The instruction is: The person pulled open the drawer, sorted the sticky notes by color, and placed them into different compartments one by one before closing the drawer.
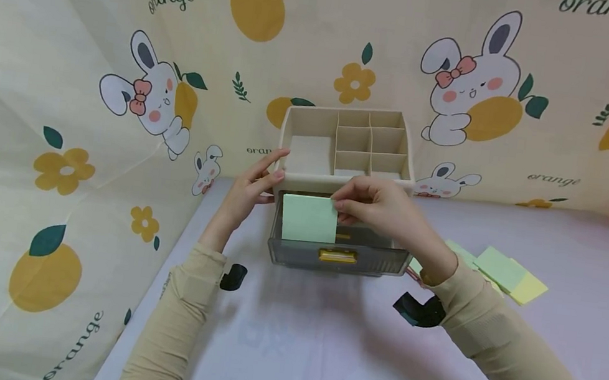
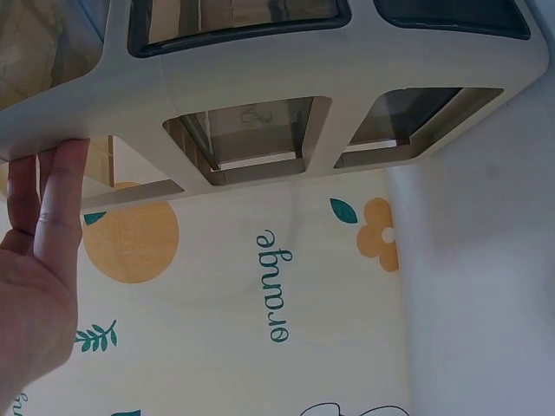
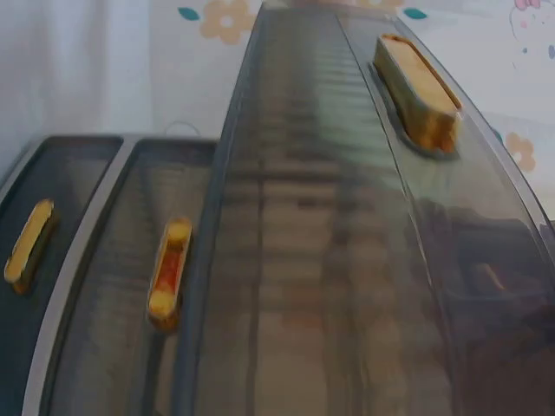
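Note:
A cream desktop organizer (image 1: pixel 305 182) with an open-topped divided tray stands at the back of the table. Its smoky see-through top drawer (image 1: pixel 297 253), with a gold handle (image 1: pixel 338 256), is pulled out. My right hand (image 1: pixel 381 208) pinches a light green sticky note (image 1: pixel 309 219) by its upper right corner, over the drawer opening. At the organizer's left side rests my left hand (image 1: pixel 244 199), its fingers extended against the side and upper edge. The left wrist view shows straight fingers (image 2: pixel 65 208) touching the organizer's side. The right wrist view shows the drawer fronts, with the pinch hidden.
Green sticky notes (image 1: pixel 500 267) and a yellow one (image 1: pixel 529 288) lie loosely on the table to the right, partly behind my right forearm. Lower drawers (image 3: pixel 113 260) with gold handles show as closed. A patterned cloth (image 1: pixel 323 29) hangs behind the organizer.

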`<action>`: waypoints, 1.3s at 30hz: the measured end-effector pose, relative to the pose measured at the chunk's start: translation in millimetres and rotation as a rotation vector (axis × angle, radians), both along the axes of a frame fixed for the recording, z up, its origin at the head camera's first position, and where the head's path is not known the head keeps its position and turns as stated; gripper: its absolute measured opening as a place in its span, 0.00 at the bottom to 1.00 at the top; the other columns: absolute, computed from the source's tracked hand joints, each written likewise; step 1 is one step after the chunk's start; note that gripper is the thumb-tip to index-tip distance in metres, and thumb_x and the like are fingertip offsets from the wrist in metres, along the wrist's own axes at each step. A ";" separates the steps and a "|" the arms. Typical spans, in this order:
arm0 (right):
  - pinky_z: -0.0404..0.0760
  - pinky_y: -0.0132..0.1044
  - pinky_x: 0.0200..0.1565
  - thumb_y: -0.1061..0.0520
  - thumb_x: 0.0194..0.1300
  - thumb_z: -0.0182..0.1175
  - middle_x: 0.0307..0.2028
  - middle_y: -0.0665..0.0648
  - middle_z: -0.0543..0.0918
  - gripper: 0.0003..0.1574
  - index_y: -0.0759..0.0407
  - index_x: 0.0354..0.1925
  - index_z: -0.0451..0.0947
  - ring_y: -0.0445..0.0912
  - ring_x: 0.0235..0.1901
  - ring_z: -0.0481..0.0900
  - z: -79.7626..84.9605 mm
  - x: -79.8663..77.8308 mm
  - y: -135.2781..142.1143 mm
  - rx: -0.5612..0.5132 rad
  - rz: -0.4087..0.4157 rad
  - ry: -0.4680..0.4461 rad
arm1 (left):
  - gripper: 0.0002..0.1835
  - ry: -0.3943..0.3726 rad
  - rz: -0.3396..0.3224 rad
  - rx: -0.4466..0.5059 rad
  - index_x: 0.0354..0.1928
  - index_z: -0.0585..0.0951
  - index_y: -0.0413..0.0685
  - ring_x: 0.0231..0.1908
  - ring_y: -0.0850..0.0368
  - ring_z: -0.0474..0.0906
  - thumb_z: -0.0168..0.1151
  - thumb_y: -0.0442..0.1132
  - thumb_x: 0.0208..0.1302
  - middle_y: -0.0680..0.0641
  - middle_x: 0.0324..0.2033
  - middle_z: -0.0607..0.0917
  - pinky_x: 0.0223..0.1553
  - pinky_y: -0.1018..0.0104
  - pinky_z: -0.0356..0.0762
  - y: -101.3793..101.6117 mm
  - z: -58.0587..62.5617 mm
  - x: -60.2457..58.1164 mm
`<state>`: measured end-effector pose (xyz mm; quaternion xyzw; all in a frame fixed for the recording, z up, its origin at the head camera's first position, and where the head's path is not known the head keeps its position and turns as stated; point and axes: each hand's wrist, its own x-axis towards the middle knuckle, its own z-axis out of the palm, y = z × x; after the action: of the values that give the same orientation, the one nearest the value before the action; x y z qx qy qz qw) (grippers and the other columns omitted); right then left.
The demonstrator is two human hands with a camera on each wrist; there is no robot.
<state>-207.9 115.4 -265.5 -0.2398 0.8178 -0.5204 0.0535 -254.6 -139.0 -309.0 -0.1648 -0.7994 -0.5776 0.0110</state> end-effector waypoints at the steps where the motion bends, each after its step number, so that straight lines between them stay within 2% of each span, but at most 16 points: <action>1: 0.84 0.37 0.35 0.64 0.62 0.59 0.35 0.64 0.83 0.08 0.67 0.40 0.79 0.41 0.28 0.82 -0.5 -0.4 -2.6 0.015 0.009 0.001 | 0.23 -0.002 -0.001 0.002 0.63 0.65 0.78 0.43 0.45 0.77 0.50 0.52 0.66 0.40 0.48 0.75 0.48 0.46 0.78 0.1 0.2 -0.1; 5: 0.84 0.42 0.34 0.64 0.61 0.60 0.31 0.62 0.84 0.06 0.66 0.38 0.79 0.41 0.25 0.81 -3.6 -1.9 -8.4 0.062 0.033 0.005 | 0.24 -0.005 -0.006 0.001 0.64 0.65 0.76 0.44 0.45 0.77 0.49 0.52 0.66 0.39 0.50 0.74 0.48 0.45 0.77 0.4 0.9 0.2; 10: 0.82 0.41 0.32 0.60 0.61 0.61 0.27 0.56 0.84 0.05 0.61 0.36 0.80 0.43 0.24 0.81 -3.3 -1.5 -9.6 0.181 0.030 0.015 | 0.24 -0.005 -0.003 0.013 0.64 0.65 0.76 0.44 0.45 0.77 0.50 0.52 0.66 0.39 0.48 0.74 0.48 0.45 0.77 -0.8 1.6 0.5; 13: 0.82 0.40 0.32 0.57 0.61 0.62 0.28 0.54 0.85 0.07 0.58 0.38 0.80 0.44 0.25 0.82 -2.9 -1.2 -9.4 0.245 0.018 0.053 | 0.24 0.001 -0.003 0.018 0.64 0.66 0.76 0.44 0.45 0.77 0.50 0.51 0.66 0.39 0.48 0.75 0.48 0.45 0.77 -0.2 2.7 0.3; 17: 0.82 0.41 0.32 0.56 0.60 0.62 0.30 0.57 0.85 0.12 0.60 0.42 0.80 0.46 0.25 0.83 -3.6 -0.6 -8.6 0.262 0.021 0.070 | 0.24 0.005 -0.005 0.009 0.64 0.65 0.75 0.44 0.45 0.77 0.50 0.51 0.67 0.39 0.50 0.74 0.48 0.45 0.77 1.2 2.7 0.3; 21: 0.82 0.41 0.32 0.57 0.60 0.62 0.30 0.60 0.84 0.13 0.61 0.43 0.79 0.48 0.26 0.82 -4.8 -0.5 -7.9 0.237 0.021 0.065 | 0.24 0.001 -0.002 0.008 0.64 0.65 0.74 0.43 0.46 0.77 0.50 0.50 0.67 0.39 0.49 0.74 0.48 0.44 0.77 1.6 2.2 1.0; 27: 0.80 0.35 0.30 0.55 0.62 0.61 0.31 0.60 0.83 0.12 0.59 0.43 0.80 0.49 0.27 0.79 -2.6 0.2 -6.1 0.171 0.028 0.046 | 0.23 0.005 0.004 0.013 0.64 0.66 0.75 0.42 0.46 0.77 0.50 0.51 0.66 0.39 0.46 0.74 0.47 0.45 0.77 0.8 1.1 0.8; 32: 0.80 0.37 0.32 0.54 0.64 0.59 0.33 0.60 0.83 0.12 0.59 0.43 0.79 0.50 0.30 0.80 1.2 1.9 0.0 0.099 0.014 0.038 | 0.23 0.000 0.004 0.015 0.64 0.66 0.75 0.43 0.43 0.76 0.50 0.50 0.67 0.39 0.46 0.74 0.48 0.44 0.77 0.8 0.4 0.8; 39: 0.79 0.33 0.30 0.53 0.64 0.58 0.28 0.50 0.82 0.16 0.65 0.42 0.78 0.42 0.27 0.77 4.2 5.2 23.1 -0.078 -0.071 0.068 | 0.23 0.001 0.006 0.014 0.64 0.66 0.75 0.43 0.43 0.76 0.50 0.51 0.67 0.39 0.47 0.74 0.48 0.45 0.77 1.5 0.9 1.2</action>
<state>-202.7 138.5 -261.3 -0.2304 0.8062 -0.5450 -0.0021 -253.4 -137.6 -308.1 -0.1627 -0.7958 -0.5831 0.0141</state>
